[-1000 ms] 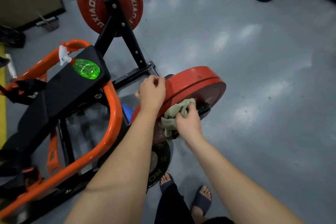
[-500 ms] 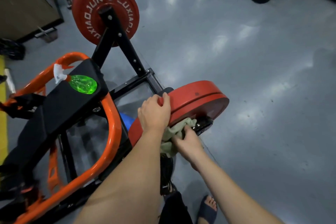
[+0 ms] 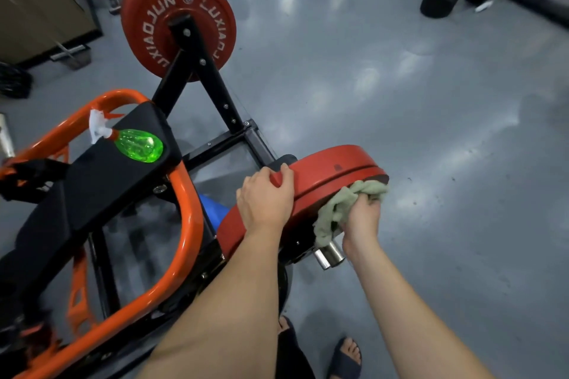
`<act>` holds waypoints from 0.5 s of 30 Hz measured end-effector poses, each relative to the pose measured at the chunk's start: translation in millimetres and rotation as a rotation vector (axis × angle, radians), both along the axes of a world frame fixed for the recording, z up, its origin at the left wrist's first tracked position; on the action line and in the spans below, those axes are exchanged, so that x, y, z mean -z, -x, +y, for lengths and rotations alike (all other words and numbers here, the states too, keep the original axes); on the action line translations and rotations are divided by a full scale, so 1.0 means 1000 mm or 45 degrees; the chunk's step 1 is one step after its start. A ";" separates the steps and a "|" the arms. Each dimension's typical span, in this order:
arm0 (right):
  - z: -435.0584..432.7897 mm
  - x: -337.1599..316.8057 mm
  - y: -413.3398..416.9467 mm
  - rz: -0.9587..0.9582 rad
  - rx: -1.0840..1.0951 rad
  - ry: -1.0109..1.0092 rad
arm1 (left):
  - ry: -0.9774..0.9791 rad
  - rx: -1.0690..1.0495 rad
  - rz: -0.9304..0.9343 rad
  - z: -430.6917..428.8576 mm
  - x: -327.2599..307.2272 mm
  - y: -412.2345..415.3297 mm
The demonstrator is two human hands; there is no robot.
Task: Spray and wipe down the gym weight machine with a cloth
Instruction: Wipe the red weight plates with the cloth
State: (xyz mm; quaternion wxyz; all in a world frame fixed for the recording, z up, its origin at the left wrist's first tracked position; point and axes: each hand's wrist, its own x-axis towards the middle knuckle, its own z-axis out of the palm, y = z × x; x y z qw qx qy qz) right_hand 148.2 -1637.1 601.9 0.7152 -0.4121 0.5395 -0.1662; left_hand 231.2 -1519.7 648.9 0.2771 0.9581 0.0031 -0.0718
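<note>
Since half a second ago, the right hand (image 3: 363,215) has carried the cloth (image 3: 341,206) outward from the hub to the outer edge of the red weight plate (image 3: 332,166), uncovering the steel bar end (image 3: 329,254) just below its wrist; the left hand (image 3: 264,200) has kept its place on the rim.

Well to the left of the left hand, the green spray bottle (image 3: 138,144) lies on its side on the black pad (image 3: 101,175), touched by neither hand. The orange frame tube (image 3: 191,224) curves between that pad and the left forearm. The left hand grips the plate's rim, fingers curled over the edge. To its right, the right hand clutches the bunched pale green cloth and presses it against the plate's lower face, near the rightmost edge.
</note>
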 end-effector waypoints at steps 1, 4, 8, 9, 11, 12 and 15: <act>0.016 0.003 0.003 0.059 -0.102 0.056 | -0.005 0.000 0.002 0.000 0.000 0.000; 0.056 0.001 0.018 0.078 -0.405 0.159 | -0.006 -0.009 -0.007 0.000 0.004 -0.002; 0.050 0.005 0.024 -0.145 -0.438 -0.088 | 0.004 -0.021 -0.045 0.000 0.007 -0.002; 0.037 0.006 0.024 -0.182 -0.334 -0.094 | -0.002 -0.024 -0.042 0.000 0.007 -0.002; 0.000 0.001 0.024 -0.268 -0.040 -0.091 | -0.007 -0.029 -0.035 -0.001 0.007 -0.002; -0.018 -0.005 0.025 -0.323 0.069 -0.095 | -0.002 -0.034 -0.036 -0.001 0.008 -0.002; -0.050 -0.020 0.027 -0.400 0.098 -0.127 | 0.015 -0.041 -0.039 0.000 0.008 -0.001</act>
